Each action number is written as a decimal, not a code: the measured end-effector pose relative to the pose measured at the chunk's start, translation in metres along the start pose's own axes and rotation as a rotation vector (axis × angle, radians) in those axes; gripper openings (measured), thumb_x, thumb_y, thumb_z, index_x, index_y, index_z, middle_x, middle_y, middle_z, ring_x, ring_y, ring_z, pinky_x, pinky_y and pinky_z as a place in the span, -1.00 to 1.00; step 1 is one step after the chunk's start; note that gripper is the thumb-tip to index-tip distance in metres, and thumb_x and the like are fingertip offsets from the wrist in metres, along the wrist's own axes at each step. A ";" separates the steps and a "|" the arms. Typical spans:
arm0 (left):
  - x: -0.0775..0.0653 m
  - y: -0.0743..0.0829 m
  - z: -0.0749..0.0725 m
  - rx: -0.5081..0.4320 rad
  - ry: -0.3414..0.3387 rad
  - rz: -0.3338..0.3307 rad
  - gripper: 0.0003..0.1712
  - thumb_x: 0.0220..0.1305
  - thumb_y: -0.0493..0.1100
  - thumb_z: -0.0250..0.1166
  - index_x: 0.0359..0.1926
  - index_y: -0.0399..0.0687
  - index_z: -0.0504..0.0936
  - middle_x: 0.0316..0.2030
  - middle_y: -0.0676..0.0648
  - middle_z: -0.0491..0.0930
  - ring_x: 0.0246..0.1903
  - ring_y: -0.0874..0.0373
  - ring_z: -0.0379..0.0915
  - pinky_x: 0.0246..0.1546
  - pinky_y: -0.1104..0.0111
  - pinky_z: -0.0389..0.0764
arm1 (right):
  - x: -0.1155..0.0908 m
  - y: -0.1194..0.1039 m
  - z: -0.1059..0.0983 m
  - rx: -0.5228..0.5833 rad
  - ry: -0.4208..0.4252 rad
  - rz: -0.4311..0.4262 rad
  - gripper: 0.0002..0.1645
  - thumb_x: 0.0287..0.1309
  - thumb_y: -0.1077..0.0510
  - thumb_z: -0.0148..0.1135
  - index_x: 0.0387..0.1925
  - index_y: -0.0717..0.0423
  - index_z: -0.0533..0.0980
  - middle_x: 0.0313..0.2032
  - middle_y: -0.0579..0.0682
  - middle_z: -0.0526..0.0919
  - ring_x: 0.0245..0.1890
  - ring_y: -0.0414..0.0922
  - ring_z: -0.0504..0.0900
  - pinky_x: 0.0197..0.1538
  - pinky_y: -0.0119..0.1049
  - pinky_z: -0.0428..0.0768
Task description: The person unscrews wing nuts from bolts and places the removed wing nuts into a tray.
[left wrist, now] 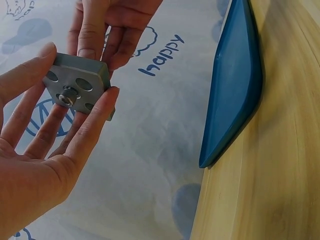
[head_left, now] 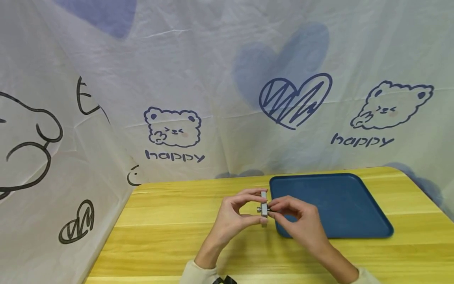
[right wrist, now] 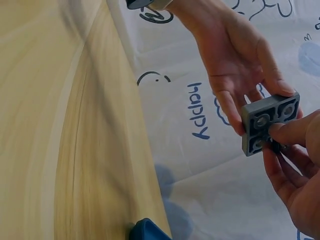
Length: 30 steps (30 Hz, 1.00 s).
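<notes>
L hand (head_left: 232,215) has a firm hold on a grey block (head_left: 264,209), thumb on one edge and fingers on the opposite one; R hand (head_left: 301,219) pinches narrowly at the block's middle, on the tail end of the bolt (left wrist: 69,96). Can't tell if there's a nut under those fingertips. Step in hand is prob. fitting or loosening the bolt — direction unclear. Next move likely calls for L steady & R fingertips turning in line w/ the bolt. Block's up in the air over the table (head_left: 170,221), just left of the tray (head_left: 337,205), w/ the bolt in its centre and round holes about it. Tray lies flat, blue floor showing, near-left corner partly hidden behind R hand — can't see what's there. Patterned cloth (head_left: 227,79) hangs behind.
</notes>
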<state>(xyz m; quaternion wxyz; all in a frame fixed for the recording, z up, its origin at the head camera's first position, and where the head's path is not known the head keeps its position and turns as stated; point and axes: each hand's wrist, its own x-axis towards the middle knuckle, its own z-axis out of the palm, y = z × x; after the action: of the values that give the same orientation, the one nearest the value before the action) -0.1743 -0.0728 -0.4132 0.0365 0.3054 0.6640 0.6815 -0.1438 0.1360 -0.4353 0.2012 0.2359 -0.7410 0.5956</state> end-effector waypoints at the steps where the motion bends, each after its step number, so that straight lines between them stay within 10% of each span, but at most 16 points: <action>1: 0.000 0.000 0.000 0.011 0.002 0.009 -0.55 0.08 -0.40 0.56 0.04 -0.30 0.73 0.25 -0.23 0.58 0.35 0.04 0.40 0.41 0.15 0.39 | 0.000 0.000 0.001 -0.006 0.002 -0.025 -0.72 0.07 0.48 0.47 -0.27 0.07 0.72 -0.15 0.03 0.75 -0.13 -0.16 0.75 -0.15 -0.27 0.78; 13: 0.000 -0.001 -0.002 0.010 0.017 0.018 -0.54 0.07 -0.44 0.56 0.04 -0.30 0.73 0.24 -0.15 0.60 0.35 0.02 0.40 0.41 0.07 0.37 | 0.000 0.003 -0.001 0.040 -0.055 -0.031 -0.68 0.09 0.49 0.44 -0.19 0.10 0.67 -0.07 0.07 0.71 -0.08 -0.11 0.73 -0.09 -0.19 0.77; 19: 0.000 0.001 -0.003 0.013 0.028 0.006 -0.54 0.05 -0.42 0.58 0.03 -0.28 0.74 0.23 -0.13 0.61 0.34 0.05 0.41 0.39 0.11 0.42 | 0.003 0.001 -0.005 0.151 -0.081 0.157 -0.83 0.36 0.32 0.30 -0.04 0.23 0.62 -0.03 0.18 0.68 -0.04 -0.08 0.74 0.00 -0.13 0.75; 30: -0.001 0.000 -0.001 -0.044 -0.013 0.002 -0.56 0.06 -0.50 0.54 0.02 -0.32 0.73 0.28 -0.20 0.55 0.35 -0.03 0.39 0.06 0.11 0.71 | 0.010 0.001 -0.013 0.359 -0.212 0.543 -0.50 0.47 0.08 0.24 0.15 0.48 0.51 -0.17 0.17 0.77 -0.19 -0.01 0.78 -0.09 -0.06 0.78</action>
<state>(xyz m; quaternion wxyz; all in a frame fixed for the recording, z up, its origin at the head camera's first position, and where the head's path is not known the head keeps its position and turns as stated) -0.1745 -0.0739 -0.4136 0.0468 0.3096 0.6484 0.6939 -0.1518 0.1475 -0.4278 -0.0877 0.1223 -0.6771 0.7204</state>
